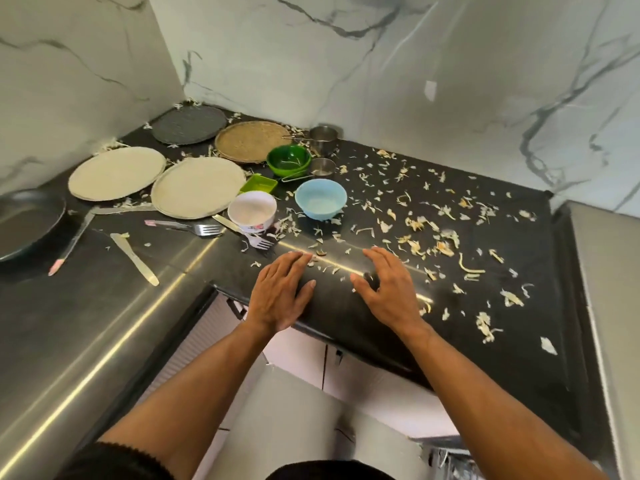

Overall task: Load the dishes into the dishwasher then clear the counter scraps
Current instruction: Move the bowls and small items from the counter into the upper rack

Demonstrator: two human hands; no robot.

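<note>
My left hand (282,289) and my right hand (388,287) lie flat, palms down, on the front edge of the dark counter (346,313), holding nothing. Behind them stand a white bowl (252,211), a light blue bowl (320,198), a green bowl (289,160) and a small green square dish (259,183). Two beige plates (117,173) (198,187), a dark grey plate (188,125) and a woven brown plate (252,141) lie at the back left. Forks (204,230) (258,241) and knives (135,258) lie near the bowls. Pale vegetable scraps (433,237) are scattered over the right half.
Two steel measuring cups (323,136) (322,167) stand by the marble wall. A dark frying pan (27,223) sits at the far left on the steel surface (69,323). A pink-tipped utensil (71,244) lies beside it. White cabinet fronts (294,358) show below the counter edge.
</note>
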